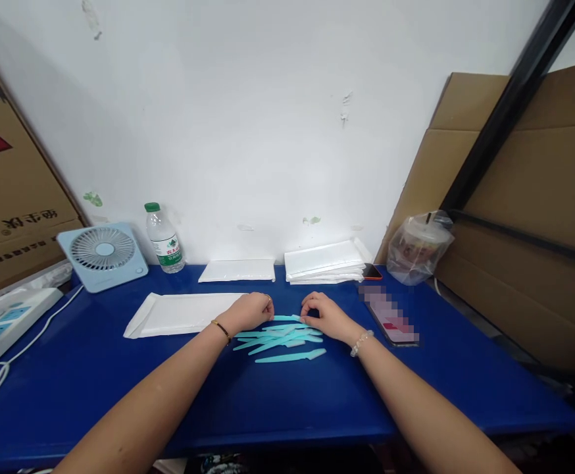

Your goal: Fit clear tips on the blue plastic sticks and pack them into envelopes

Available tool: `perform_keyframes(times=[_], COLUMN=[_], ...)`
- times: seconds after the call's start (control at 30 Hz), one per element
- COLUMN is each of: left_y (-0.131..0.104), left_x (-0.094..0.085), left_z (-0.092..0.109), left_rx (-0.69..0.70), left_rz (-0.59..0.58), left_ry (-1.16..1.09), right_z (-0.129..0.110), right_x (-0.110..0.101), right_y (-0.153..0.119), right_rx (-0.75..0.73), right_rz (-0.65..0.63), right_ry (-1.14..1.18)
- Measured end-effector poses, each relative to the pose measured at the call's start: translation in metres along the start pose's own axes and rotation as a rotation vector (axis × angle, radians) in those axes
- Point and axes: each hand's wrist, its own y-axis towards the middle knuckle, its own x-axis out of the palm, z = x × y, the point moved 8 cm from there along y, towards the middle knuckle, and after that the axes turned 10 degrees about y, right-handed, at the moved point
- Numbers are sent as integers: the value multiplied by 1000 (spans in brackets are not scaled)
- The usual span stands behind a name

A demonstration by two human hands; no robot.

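Observation:
Several slim turquoise razors (278,339) lie in a loose pile on the blue table (268,401), with a single one (290,357) nearer the front edge. Above the pile, one turquoise razor (287,318) spans the space between my two hands. My left hand (254,311) is closed at its left end, over the right end of a flat white packet (183,315). At the other end, my right hand (324,316) pinches the same razor between thumb and fingers.
White packets (238,270) and a packet stack (322,262) rest by the wall. A fan (104,253), bottle (165,240) and power strip (16,322) stand left. A phone (391,316) and bagged cup (418,247) are on the right.

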Motion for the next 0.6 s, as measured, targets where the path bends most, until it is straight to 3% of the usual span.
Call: perform_keyframes(times=[0.13, 0.3, 0.43, 0.53, 0.6], left_y=[9, 15, 13, 8, 4], left_x=[-3, 0, -2, -7, -8], left_z=[-4, -19, -25, -19, -8], left_rx=[-11, -38, -49, -22, 33], left_rz=[62, 87, 155, 237, 230], left_ry=[22, 11, -13, -45, -96], right_z=[15, 38, 21, 4, 0], right_x=[-8, -38, -51, -40, -30], right_y=[4, 0, -7, -11, -13], right_rx=[47, 164, 123, 101, 113], right_rz=[-7, 59, 83, -41, -121], right_ry=[-3, -69, -123, -171, -206])
